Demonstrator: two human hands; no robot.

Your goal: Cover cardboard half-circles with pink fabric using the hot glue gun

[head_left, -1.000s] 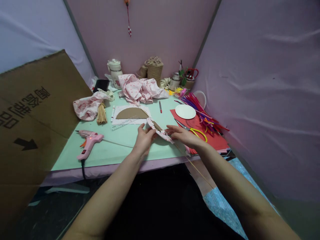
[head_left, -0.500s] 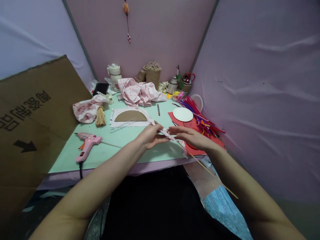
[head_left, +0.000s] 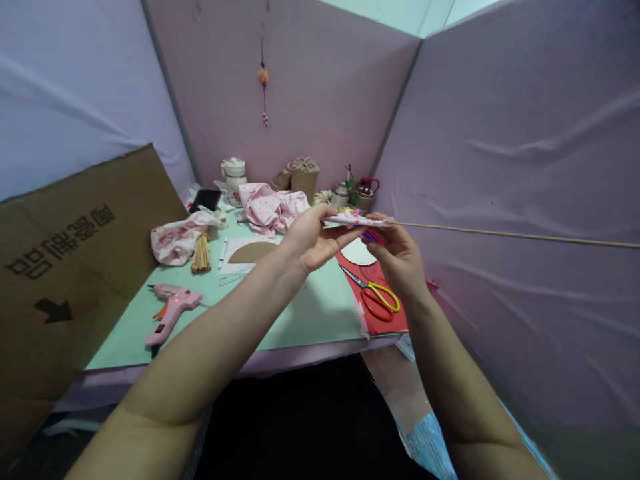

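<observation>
Both hands are raised above the table, around a thin wooden stick (head_left: 500,233) with pink-and-white patterned fabric (head_left: 353,219) wrapped along part of it. My left hand (head_left: 315,241) grips the wrapped part between thumb and fingers, palm turned up. At the right end of the fabric my right hand (head_left: 403,257) pinches it, fingers behind and thumb below. From there the bare stick runs out level to the right edge of the view. Scissors (head_left: 373,291) with red and yellow handles lie below my right hand, on red sheets (head_left: 400,325).
A pink glue gun (head_left: 175,303) lies at the left, near a bundle of sticks (head_left: 201,253) and a cardboard box (head_left: 90,260). Farther back are a brown half-disc (head_left: 250,253), crumpled pink fabric (head_left: 267,207), a white jar (head_left: 234,179) and twine (head_left: 304,179). A white disc (head_left: 357,252) is at the right.
Both hands have lifted the wrapped stick, and it has swung from slanting down to the right to nearly level. My right hand has closed on the fabric's end. The camera view has tipped up.
</observation>
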